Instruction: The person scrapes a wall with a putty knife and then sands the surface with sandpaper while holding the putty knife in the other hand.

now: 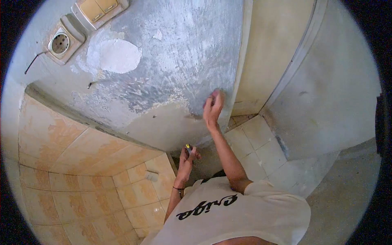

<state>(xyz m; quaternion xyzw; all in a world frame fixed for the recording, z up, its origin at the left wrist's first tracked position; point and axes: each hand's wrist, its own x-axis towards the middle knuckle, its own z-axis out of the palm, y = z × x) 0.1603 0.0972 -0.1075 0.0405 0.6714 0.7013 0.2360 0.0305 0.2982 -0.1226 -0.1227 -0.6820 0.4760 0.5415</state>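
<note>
A person's right hand point(213, 107) is pressing something unidentifiable against the patchy wall point(171, 61), while the left hand point(188, 157), grip clamped, is holding a small yellow-tipped tool point(188, 147).

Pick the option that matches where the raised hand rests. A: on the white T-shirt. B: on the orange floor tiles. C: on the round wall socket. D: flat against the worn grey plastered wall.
D: the raised right hand presses on the worn grey plastered wall, far from the round wall socket, while the left hand grips a small yellow-tipped tool lower down.
</note>
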